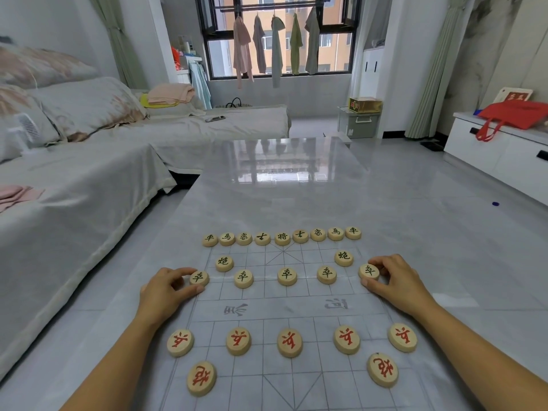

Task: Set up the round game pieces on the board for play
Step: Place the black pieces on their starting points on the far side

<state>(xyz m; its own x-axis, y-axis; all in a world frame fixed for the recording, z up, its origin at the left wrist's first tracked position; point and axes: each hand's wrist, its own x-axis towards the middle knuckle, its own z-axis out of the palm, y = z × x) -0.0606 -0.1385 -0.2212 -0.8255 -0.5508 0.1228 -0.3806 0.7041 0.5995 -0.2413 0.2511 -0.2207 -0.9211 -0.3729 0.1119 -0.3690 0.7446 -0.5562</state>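
Both hands are on the far soldier row. My left hand (169, 289) pinches the leftmost dark-lettered soldier (199, 277) between thumb and forefinger; my right hand (394, 280) pinches the rightmost dark-lettered soldier (369, 271) the same way. Both discs lie flat on the board (284, 310), at its outer edge files, roughly in line with the three middle soldiers (287, 275). Step in hand, as I judge it: seating these two end pieces. To do it well: centre each disc over the crossing of the edge line and the soldier row. Sight along the three neighbours for a straight row. Press lightly so the thin sheet does not creep on the glossy table (296, 188). Then lift the fingers straight up so the disc is not dragged off its point. Count, dark-lettered set: nine in the far back row (282, 238), two dark cannons (224, 262) one row nearer, five soldiers; sixteen, a full side. Count, red-lettered set: five red soldiers (289, 342) in a row, two red cannons (201, 378) nearer me; seven visible. The red back row would fall below the frame edge, so I cannot tell whether it is laid. Total discs in view: twenty-three. Judgement: far side nearly finished; near side unconfirmed.
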